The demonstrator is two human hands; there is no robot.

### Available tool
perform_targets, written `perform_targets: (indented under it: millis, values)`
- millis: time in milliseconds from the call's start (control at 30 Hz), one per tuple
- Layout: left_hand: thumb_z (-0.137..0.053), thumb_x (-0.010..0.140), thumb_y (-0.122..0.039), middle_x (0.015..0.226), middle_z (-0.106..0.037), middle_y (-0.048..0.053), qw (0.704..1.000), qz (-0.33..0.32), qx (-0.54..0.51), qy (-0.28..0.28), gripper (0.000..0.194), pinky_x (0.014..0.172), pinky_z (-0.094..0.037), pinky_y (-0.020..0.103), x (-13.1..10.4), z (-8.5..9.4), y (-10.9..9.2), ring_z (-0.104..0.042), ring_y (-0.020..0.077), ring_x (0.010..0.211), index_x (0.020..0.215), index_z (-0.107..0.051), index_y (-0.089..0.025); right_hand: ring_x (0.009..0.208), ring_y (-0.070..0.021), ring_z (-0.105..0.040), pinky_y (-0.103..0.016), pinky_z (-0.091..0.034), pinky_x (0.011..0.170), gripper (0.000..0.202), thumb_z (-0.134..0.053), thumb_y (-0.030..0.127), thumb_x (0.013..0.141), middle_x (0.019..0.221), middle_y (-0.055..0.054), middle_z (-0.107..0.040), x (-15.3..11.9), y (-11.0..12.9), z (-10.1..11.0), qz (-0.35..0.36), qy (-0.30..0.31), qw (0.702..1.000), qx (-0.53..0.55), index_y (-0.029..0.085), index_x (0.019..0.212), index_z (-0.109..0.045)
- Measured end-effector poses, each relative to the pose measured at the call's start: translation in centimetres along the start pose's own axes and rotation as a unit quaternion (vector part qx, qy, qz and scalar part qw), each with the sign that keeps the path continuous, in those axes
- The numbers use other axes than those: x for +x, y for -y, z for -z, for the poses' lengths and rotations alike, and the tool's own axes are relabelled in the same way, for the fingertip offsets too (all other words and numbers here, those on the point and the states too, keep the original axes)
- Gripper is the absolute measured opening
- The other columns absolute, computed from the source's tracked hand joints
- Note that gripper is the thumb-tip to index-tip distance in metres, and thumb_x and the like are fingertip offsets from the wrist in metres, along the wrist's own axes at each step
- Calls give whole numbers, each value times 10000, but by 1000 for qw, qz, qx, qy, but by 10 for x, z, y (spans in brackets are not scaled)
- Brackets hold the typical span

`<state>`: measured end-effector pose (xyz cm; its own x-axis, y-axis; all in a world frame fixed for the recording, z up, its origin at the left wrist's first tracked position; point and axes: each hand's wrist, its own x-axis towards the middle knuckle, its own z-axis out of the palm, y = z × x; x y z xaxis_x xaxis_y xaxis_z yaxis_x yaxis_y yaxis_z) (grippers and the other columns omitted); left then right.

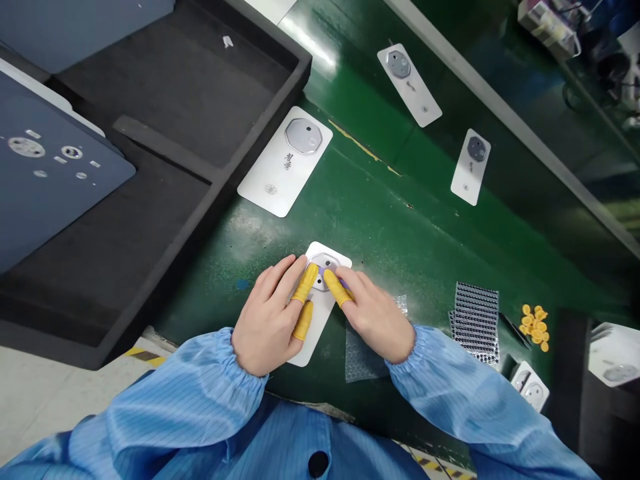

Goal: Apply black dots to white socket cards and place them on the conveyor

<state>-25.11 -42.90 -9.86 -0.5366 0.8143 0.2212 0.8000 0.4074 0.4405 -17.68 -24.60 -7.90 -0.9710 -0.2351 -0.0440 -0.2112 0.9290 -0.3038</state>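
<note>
A white panel (320, 323) with a grey octagonal disc (320, 283) near its top lies on the green table in front of me. My left hand (273, 313) rests over the panel's left side, its yellow-covered index fingertip on the disc and its yellow-covered thumb on the white surface. From the right, my right hand (375, 310) reaches the disc with a yellow-covered thumb, its other fingers bent together beside it. A small purple piece shows at the right fingertips. The right fingers partly hide the disc.
Black tray (215, 200) with blue-grey boards at left. More white panels (285, 163) lie beyond my hands. On the right are dotted sheets (475, 320), dark tweezers (515, 331), yellow finger cots (535, 327) and a white stack (530, 387). Bubble wrap (363, 357) lies under my right wrist.
</note>
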Motion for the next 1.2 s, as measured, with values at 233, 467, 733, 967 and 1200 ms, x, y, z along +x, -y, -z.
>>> perform_targets:
  millis: [233,467,733,967,1200]
  values:
    - [-508,788,-155,1390,-465,248,1000,0,28,8,167,1019,-401,530,-6,-8,2,-408,390,1313,665,-612,-112,892,-168,-598,-311,-581,694,398,-347,25,877,1080,-102,-588,0,-20,0,23,-80,989,121,175,1144,-601]
    - [-492,803,-153,1356,-461,272,999,-20,47,6,193,978,-427,563,-5,-9,4,-397,414,1301,860,-655,-69,891,-172,-624,-338,-566,737,274,-492,162,909,1052,-79,-609,-18,-51,1,-120,-224,931,260,226,1142,-620]
    - [-489,812,-156,1370,-430,254,999,-36,34,0,329,992,-409,582,-4,-12,9,-377,424,1304,1103,-607,-59,1316,-328,-373,-596,-367,1055,225,-467,92,874,1318,-174,-517,-1,-38,-2,-72,-181,981,11,131,952,-674]
    - [-482,839,-160,1482,-301,276,998,-42,-42,16,310,1089,-316,567,-9,-13,25,-275,399,1387,1112,-579,-51,936,-217,-611,-469,-514,913,115,-591,227,819,972,-89,-654,23,-20,-2,-208,-149,914,314,164,741,-649]
    - [-702,734,-344,1080,-704,177,849,222,-456,150,714,693,-595,432,12,46,13,-707,300,866,1359,-452,-106,468,-83,-562,-213,-496,459,353,-784,308,663,585,59,-585,10,-3,39,-259,-117,746,602,182,895,-549]
